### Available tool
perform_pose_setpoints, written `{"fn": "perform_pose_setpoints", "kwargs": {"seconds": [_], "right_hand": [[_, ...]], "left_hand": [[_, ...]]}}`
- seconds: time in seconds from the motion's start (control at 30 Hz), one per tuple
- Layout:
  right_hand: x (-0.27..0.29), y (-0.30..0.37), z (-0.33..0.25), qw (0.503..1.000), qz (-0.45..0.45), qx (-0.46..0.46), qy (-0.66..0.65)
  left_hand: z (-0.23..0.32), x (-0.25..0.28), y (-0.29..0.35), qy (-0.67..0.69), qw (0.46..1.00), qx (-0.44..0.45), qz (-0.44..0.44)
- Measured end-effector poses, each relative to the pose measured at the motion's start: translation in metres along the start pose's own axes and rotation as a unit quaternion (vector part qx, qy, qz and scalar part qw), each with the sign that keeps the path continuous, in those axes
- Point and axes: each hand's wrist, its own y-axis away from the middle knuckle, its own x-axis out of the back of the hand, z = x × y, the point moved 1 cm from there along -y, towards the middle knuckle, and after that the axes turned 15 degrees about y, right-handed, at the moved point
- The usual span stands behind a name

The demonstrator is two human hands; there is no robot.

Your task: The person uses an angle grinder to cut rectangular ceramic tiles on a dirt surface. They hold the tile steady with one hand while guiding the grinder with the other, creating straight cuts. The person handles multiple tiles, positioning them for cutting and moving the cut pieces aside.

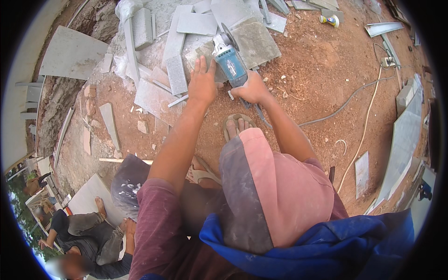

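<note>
A blue angle grinder (231,64) is gripped by my right hand (252,87) at its rear end. Its dark cutting disc (230,37) stands on edge at the far end, over a dusty grey stone slab (256,44). Whether the disc touches the slab I cannot tell. My left hand (202,84) is stretched out with fingers extended, just left of the grinder, over the near edge of the slab. Nothing shows in that hand. The grinder's grey cord (322,119) runs off to the right over the reddish soil.
Cut grey stone pieces (175,49) lie piled ahead and to the left. A larger slab (73,52) leans at the far left. On the right are a socket (387,61), a pale cable (365,130) and long slabs (402,135). Another person (91,238) sits at the lower left.
</note>
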Motion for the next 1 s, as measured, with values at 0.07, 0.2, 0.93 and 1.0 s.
{"fn": "perform_pose_setpoints", "kwargs": {"seconds": [0.07, 0.2, 0.93, 1.0], "right_hand": [[0.003, 0.000, -0.002, 1.000, 0.000, 0.003, 0.002], [0.003, -0.001, -0.003, 1.000, 0.022, 0.005, 0.015], [0.018, -0.001, -0.020, 1.000, -0.009, -0.004, 0.014], [0.019, -0.002, -0.021, 1.000, -0.023, -0.003, 0.013]], "left_hand": [[0.000, 0.000, 0.000, -0.002, 1.000, 0.003, -0.001], [0.000, 0.000, -0.001, -0.002, 1.000, 0.006, -0.003], [-0.005, -0.003, 0.000, 0.020, 1.000, -0.017, 0.013], [-0.004, -0.001, 0.000, 0.021, 1.000, -0.015, 0.011]]}}
